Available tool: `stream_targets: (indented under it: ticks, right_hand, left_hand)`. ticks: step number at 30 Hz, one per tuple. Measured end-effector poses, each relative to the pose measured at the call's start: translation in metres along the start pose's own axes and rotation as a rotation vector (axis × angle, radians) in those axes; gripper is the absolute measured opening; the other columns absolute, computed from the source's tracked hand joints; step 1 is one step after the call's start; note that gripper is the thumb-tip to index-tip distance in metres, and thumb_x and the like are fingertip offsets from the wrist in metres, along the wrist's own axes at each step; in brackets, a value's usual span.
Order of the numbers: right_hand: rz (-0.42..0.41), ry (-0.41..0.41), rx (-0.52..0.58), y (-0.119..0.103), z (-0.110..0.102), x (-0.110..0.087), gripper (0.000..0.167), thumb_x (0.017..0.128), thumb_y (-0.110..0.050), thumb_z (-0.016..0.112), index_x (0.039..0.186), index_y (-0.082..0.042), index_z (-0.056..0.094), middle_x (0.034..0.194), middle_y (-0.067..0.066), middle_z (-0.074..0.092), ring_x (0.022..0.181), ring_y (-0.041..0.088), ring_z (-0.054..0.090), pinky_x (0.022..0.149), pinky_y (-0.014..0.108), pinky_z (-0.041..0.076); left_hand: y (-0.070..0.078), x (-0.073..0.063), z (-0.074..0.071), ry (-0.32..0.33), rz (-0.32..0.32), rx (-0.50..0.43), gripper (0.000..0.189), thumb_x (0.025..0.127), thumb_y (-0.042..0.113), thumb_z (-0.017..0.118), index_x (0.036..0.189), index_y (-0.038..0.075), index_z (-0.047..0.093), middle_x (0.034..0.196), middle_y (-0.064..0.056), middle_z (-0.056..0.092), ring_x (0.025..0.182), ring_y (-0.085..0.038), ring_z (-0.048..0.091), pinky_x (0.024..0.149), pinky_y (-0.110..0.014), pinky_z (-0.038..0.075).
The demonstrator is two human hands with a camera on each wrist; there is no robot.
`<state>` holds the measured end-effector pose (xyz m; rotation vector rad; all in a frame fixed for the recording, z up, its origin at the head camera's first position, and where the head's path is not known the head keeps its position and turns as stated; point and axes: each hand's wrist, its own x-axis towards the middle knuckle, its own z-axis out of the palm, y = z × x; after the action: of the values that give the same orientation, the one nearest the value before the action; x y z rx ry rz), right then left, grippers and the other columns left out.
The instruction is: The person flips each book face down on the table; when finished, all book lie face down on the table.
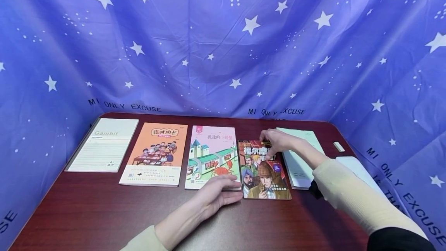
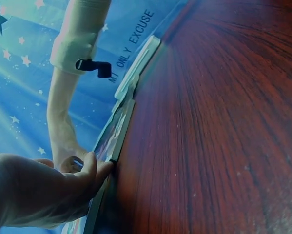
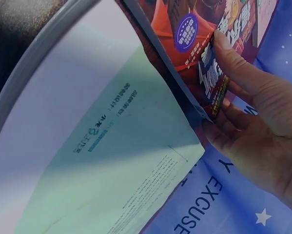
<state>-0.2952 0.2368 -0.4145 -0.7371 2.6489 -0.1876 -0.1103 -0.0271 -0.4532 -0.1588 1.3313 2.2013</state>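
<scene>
A comic-style detective book (image 1: 266, 181) lies face up on the table, between a pink crab book (image 1: 205, 154) and a pale green book (image 1: 301, 165). At its top right part, my right hand (image 1: 280, 142) holds it. The right wrist view shows that hand (image 3: 267, 102) with the thumb on the cover and fingers at the book's edge. My left hand (image 1: 214, 196) lies over the pink book's lower right corner, its fingers extended toward the detective book's left edge. In the left wrist view, the left hand's (image 2: 43, 190) fingertips are at a book's corner.
Farther left lie an orange book (image 1: 160, 146) and a white "Gambit" notebook (image 1: 104, 146). On the right are a small white block (image 1: 338, 146) and a white flat object (image 1: 352, 165), partly behind my right forearm. A starry blue curtain (image 1: 209, 80) surrounds the dark red table (image 1: 104, 212).
</scene>
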Motion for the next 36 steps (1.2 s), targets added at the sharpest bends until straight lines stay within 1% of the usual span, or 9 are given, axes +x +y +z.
stream_targets:
  ticks: [4,10,16,21,25,29,32,34,36]
  right_hand:
    - [0.004,-0.006,0.008,0.0,0.0,0.001,0.069,0.071,-0.029,0.095,0.125,-0.003,0.061,0.123,0.02,0.064,0.116,0.034,0.061,0.098,0.049,0.054]
    - [0.013,-0.014,0.023,0.002,0.002,0.001,0.069,0.071,-0.029,0.095,0.125,-0.002,0.061,0.125,0.02,0.063,0.118,0.034,0.06,0.099,0.049,0.054]
    - [0.029,-0.037,0.034,0.003,0.001,0.0,0.069,0.075,-0.029,0.093,0.129,-0.003,0.059,0.129,0.02,0.061,0.123,0.035,0.058,0.102,0.051,0.053]
    - [0.02,-0.05,0.04,0.005,0.001,0.0,0.069,0.076,-0.03,0.093,0.13,-0.004,0.058,0.128,0.019,0.06,0.116,0.03,0.058,0.096,0.048,0.054]
    - [0.021,-0.058,0.05,0.005,0.0,0.0,0.069,0.076,-0.031,0.092,0.13,-0.003,0.057,0.127,0.018,0.06,0.108,0.026,0.057,0.088,0.042,0.052]
    - [0.036,-0.067,0.07,0.005,-0.001,0.0,0.074,0.076,-0.03,0.093,0.133,-0.003,0.056,0.131,0.019,0.06,0.114,0.03,0.059,0.09,0.043,0.054]
    - [0.034,-0.067,0.09,0.005,-0.003,0.0,0.076,0.075,-0.03,0.093,0.135,-0.002,0.056,0.133,0.02,0.061,0.117,0.031,0.06,0.091,0.044,0.055]
    - [0.029,-0.065,0.101,0.005,-0.003,0.0,0.074,0.076,-0.03,0.093,0.133,-0.002,0.057,0.131,0.018,0.062,0.113,0.029,0.06,0.09,0.043,0.055]
    - [0.017,-0.061,0.117,0.007,-0.005,0.0,0.067,0.078,-0.03,0.091,0.129,-0.002,0.059,0.127,0.017,0.064,0.105,0.026,0.059,0.086,0.042,0.052]
  left_hand:
    - [0.0,0.0,0.0,0.011,0.001,-0.021,0.051,0.097,0.001,0.056,0.144,-0.014,0.041,0.129,-0.029,0.059,0.1,-0.028,0.073,0.103,-0.048,0.058]
    - [-0.001,0.001,0.001,0.019,0.002,-0.033,0.051,0.096,0.001,0.057,0.143,-0.014,0.043,0.126,-0.025,0.06,0.1,-0.026,0.073,0.103,-0.043,0.059]
    - [0.0,0.001,0.004,0.017,0.004,-0.031,0.046,0.096,0.001,0.056,0.139,-0.014,0.049,0.128,-0.026,0.061,0.102,-0.023,0.073,0.099,-0.035,0.061]
    - [0.0,0.004,0.008,0.01,-0.008,0.026,0.04,0.094,0.003,0.056,0.131,-0.01,0.06,0.118,-0.015,0.069,0.098,-0.018,0.07,0.093,-0.028,0.061]
    - [0.001,0.005,0.01,0.006,-0.011,0.061,0.042,0.093,0.005,0.057,0.133,-0.008,0.061,0.113,-0.012,0.071,0.096,-0.016,0.069,0.093,-0.027,0.06]
    - [0.001,0.006,0.013,0.004,-0.013,0.082,0.044,0.093,0.006,0.059,0.134,-0.007,0.061,0.107,-0.007,0.071,0.095,-0.015,0.067,0.092,-0.027,0.06]
    - [0.0,0.007,0.014,0.006,-0.001,0.073,0.045,0.093,0.005,0.059,0.136,-0.009,0.059,0.114,-0.01,0.07,0.093,-0.014,0.066,0.093,-0.03,0.061]
    - [0.0,0.007,0.015,0.005,0.009,0.055,0.046,0.094,0.003,0.058,0.137,-0.01,0.057,0.122,-0.014,0.067,0.09,-0.013,0.065,0.095,-0.033,0.062]
    - [0.0,0.007,0.016,0.003,0.017,0.033,0.046,0.096,0.004,0.056,0.138,-0.012,0.055,0.128,-0.018,0.062,0.085,-0.012,0.066,0.096,-0.035,0.062]
